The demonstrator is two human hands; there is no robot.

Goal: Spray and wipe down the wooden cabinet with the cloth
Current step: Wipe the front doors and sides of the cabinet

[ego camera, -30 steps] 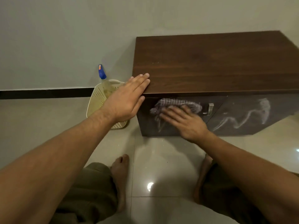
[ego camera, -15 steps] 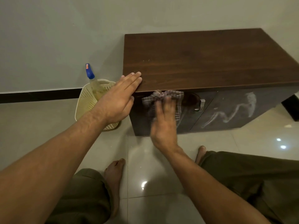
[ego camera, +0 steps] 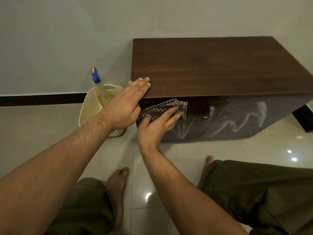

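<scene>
A low dark wooden cabinet (ego camera: 211,68) stands against the wall. Its two front doors carry white streaks of spray foam (ego camera: 240,121). My right hand (ego camera: 157,126) presses a checked cloth (ego camera: 162,109) flat against the top of the left door, fingers spread over it. My left hand (ego camera: 125,106) lies flat and open on the cabinet's front left corner, fingertips on the top. The spray bottle (ego camera: 99,87), with a blue nozzle, stands in a basket to the left.
A cream perforated plastic basket (ego camera: 91,107) sits on the tiled floor by the cabinet's left side. A metal handle (ego camera: 210,112) sticks out between the doors. My bare feet and knees are on the floor in front. A dark object (ego camera: 303,117) stands at right.
My right hand has swept the cloth up to the top left of the door and turned its fingers to the right. The left hand has stayed on the corner.
</scene>
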